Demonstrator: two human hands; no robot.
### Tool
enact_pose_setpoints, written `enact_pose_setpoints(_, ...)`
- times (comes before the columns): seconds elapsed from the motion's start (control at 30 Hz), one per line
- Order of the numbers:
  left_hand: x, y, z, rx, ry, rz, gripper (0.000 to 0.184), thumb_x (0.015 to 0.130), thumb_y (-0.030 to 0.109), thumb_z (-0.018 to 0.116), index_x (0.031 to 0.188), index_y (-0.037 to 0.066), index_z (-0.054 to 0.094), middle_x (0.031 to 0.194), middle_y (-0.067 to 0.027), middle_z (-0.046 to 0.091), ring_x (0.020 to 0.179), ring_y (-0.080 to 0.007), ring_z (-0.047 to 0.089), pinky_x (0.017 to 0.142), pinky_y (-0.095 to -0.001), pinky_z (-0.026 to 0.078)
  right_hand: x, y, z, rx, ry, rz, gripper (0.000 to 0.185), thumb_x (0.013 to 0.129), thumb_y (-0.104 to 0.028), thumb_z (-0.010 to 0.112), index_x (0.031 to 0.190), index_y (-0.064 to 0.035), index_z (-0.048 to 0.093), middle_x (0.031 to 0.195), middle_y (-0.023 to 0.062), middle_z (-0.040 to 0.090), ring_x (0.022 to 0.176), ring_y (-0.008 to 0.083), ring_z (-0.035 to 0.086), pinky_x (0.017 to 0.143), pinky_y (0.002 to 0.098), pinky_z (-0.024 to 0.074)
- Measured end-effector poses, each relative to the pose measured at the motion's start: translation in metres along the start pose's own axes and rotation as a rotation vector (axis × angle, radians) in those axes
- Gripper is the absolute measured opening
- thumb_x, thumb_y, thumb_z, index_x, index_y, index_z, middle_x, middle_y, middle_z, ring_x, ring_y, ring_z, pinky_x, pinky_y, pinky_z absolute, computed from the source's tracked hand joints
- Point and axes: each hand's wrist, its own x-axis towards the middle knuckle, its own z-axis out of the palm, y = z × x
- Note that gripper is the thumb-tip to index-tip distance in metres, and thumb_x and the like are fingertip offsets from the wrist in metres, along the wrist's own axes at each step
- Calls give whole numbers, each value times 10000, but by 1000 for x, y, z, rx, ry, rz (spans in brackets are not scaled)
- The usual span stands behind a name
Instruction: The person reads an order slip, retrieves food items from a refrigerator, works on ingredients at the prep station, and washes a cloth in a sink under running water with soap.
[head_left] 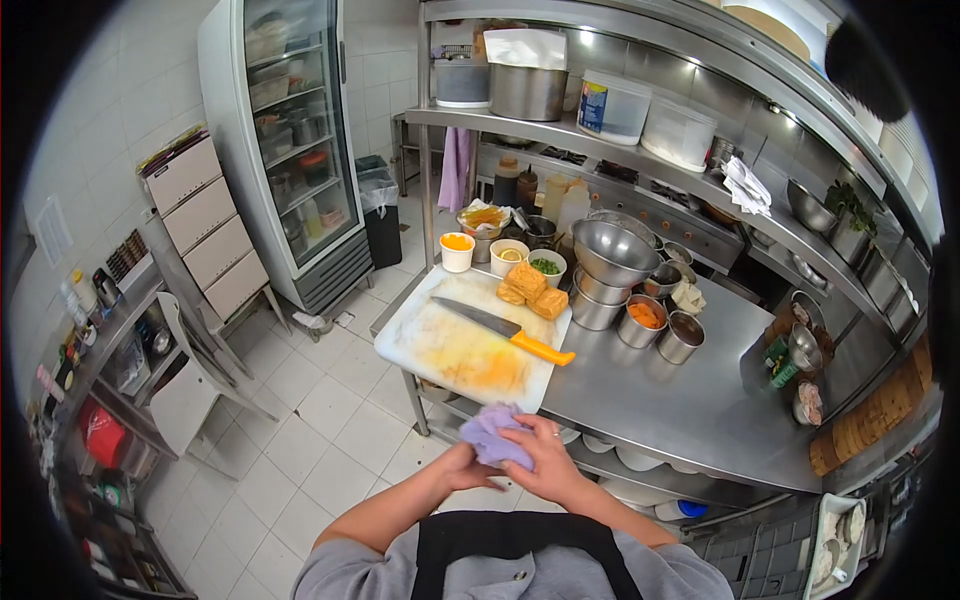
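A crumpled lilac cloth (488, 435) is bunched between my two hands, just off the near edge of a white cutting board (425, 360). My right hand (545, 460) presses its fingers over the cloth from the right. From the left, my left hand (462, 468) grips it, with some fingertips hidden. On the stained board lies a knife (480, 318) with an orange handle, pointing to the far left. Golden-brown fried blocks (532, 290) sit at the board's far right corner, beside white tubs holding chopped greens (546, 265), lemon (512, 254) and something orange (457, 242).
Steel bowls (612, 250) and small steel pots (680, 338) stand on the steel counter (640, 400) right of the board. Sauce bottles (527, 188) are behind. A shelf (590, 130) with tubs runs above. Left are a glass-door fridge (300, 150) and a white chair (190, 405).
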Motion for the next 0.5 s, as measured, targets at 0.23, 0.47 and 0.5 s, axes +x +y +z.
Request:
enact_pose_setpoints(0.23,56,-29,61,98,-264,169,306,959,321,431,1193,139,507,1226,-50,538,1116,-168,523,988,-364,414,-1,55,-10,-146,192,-194,296,730,-283,592,913,-51,616,878,108,606,851,334,561,799,464,411)
enact_pose_setpoints(0.47,60,17,161,435,-548,141,434,970,306,452,1336,77,406,1281,-55,518,1204,-156,462,1012,-355,368,31,108,-69,564,605,189,240,875,-182,528,953,27,616,842,117,659,752,211,627,686,318,492)
enact_pose_setpoints(0.5,54,26,177,822,-515,245,474,965,277,484,1365,51,369,1295,-61,511,1223,-143,443,1013,-348,364,33,111,-90,567,663,211,257,896,-183,515,995,34,611,842,111,667,765,184,628,693,285,492)
